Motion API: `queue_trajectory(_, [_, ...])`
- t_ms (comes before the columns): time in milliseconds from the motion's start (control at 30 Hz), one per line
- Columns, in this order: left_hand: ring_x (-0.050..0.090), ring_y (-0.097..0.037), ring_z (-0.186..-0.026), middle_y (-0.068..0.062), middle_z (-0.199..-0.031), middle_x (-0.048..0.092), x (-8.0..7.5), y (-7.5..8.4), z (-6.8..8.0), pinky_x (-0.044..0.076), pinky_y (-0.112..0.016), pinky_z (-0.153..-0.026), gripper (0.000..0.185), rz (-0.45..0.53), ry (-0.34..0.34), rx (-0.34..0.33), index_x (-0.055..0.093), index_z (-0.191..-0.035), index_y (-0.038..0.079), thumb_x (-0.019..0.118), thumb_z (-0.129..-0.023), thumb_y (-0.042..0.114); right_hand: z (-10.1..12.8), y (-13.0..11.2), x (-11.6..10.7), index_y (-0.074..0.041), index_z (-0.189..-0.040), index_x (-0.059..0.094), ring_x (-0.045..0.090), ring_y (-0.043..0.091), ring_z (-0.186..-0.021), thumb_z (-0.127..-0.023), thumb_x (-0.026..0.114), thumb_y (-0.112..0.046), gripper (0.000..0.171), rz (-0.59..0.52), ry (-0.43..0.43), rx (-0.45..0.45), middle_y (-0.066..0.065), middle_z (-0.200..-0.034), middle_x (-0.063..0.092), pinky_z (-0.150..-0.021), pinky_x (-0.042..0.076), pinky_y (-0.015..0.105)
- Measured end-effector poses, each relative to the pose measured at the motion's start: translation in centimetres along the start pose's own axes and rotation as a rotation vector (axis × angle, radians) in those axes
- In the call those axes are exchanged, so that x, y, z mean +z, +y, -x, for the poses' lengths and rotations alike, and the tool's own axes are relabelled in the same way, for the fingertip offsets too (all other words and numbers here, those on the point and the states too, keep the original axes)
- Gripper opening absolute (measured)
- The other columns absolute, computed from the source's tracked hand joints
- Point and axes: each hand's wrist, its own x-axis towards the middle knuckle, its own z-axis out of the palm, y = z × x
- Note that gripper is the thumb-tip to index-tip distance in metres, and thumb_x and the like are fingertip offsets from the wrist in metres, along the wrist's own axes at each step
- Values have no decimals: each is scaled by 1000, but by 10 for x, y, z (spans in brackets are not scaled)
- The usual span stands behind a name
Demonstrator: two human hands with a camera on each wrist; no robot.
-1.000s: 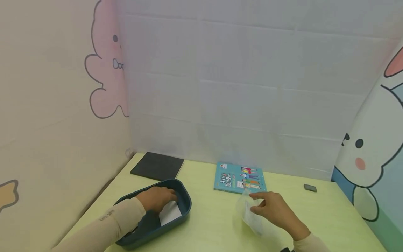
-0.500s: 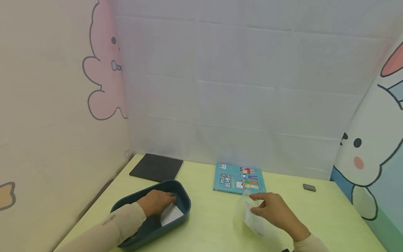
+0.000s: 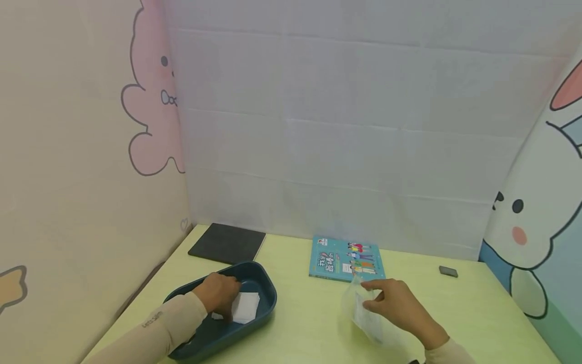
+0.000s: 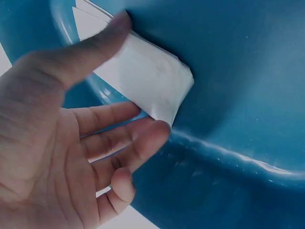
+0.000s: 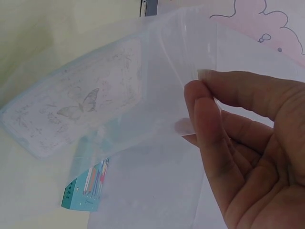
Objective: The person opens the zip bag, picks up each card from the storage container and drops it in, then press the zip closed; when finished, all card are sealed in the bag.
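Inside a dark blue plastic tray [image 3: 268, 298], my left hand [image 3: 218, 293] reaches down over a small stack of white cards [image 4: 147, 71]. In the left wrist view the thumb lies along one edge of the stack and the fingertips [image 4: 155, 136] meet the opposite edge, so the hand holds it between them. To the right, my right hand [image 3: 395, 308] pinches the top of a clear plastic zip bag [image 5: 167, 62] between thumb and fingers. Within the bag shows a pale card [image 5: 90, 100] printed with a butterfly. The bag hangs just above the table.
A black notebook [image 3: 227, 242] lies behind the tray. At the back middle is a blue book [image 3: 347, 258] with cartoon people. A small dark grey flat block [image 3: 448, 271] lies far right. Fabric walls enclose the yellow table [image 3: 300, 313].
My left hand has shifted a little to the left inside the tray, and more of the white cards shows beside it. My right hand and the bag stay in place.
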Motion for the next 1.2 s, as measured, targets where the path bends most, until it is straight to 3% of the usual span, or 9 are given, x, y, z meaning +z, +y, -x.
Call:
queue_trajectory(133, [58, -15, -72, 1, -82, 58, 1, 1, 1, 48, -37, -62, 69, -29, -16, -12, 62, -94, 14, 68, -53, 69, 0, 0, -1, -3, -111, 63, 59, 4, -63, -74, 73, -19, 42, 7, 4, 12, 13, -103, 63, -55, 47, 25])
queue_trajectory(300, [58, -16, -67, 0, -75, 58, 4, 4, 0, 47, -36, -62, 67, -52, 16, -18, 63, -88, 13, 62, -57, 72, -1, 1, 0, -5, -112, 63, 59, 4, -64, -74, 72, -20, 41, 18, 3, 36, 10, -103, 63, -56, 47, 26])
queue_trajectory(567, [50, -12, -57, 3, -66, 53, 7, 2, 0, 46, -36, -57, 56, 7, 40, -23, 62, -71, 13, 65, -58, 67, 0, 2, 2, -5, -112, 63, 59, 4, -64, -74, 72, -21, 42, 9, 2, 21, 11, -105, 63, -55, 46, 26])
queue_trajectory(833, [44, -12, -50, 4, -56, 46, -3, -1, 4, 41, -35, -48, 50, 41, 104, -54, 55, -61, 15, 66, -58, 63, 0, 1, 1, -4, -112, 63, 59, 5, -64, -75, 72, -19, 41, 0, -9, 20, 11, -104, 63, -55, 46, 26])
queue_trajectory(1033, [45, -13, -52, 4, -61, 48, -15, -11, 10, 41, -34, -48, 49, 77, 173, -72, 58, -71, 14, 66, -57, 61, 0, 1, 1, -5, -111, 63, 59, 4, -64, -75, 72, -19, 40, 5, -4, 8, 11, -104, 63, -55, 46, 25])
queue_trajectory(1200, [45, -15, -57, 2, -70, 49, -27, -23, 13, 41, -36, -50, 50, 206, 215, -94, 61, -82, 11, 68, -60, 55, -1, 2, 1, -4, -112, 63, 59, 5, -64, -75, 72, -20, 41, 1, -12, -6, 13, -105, 62, -54, 46, 24])
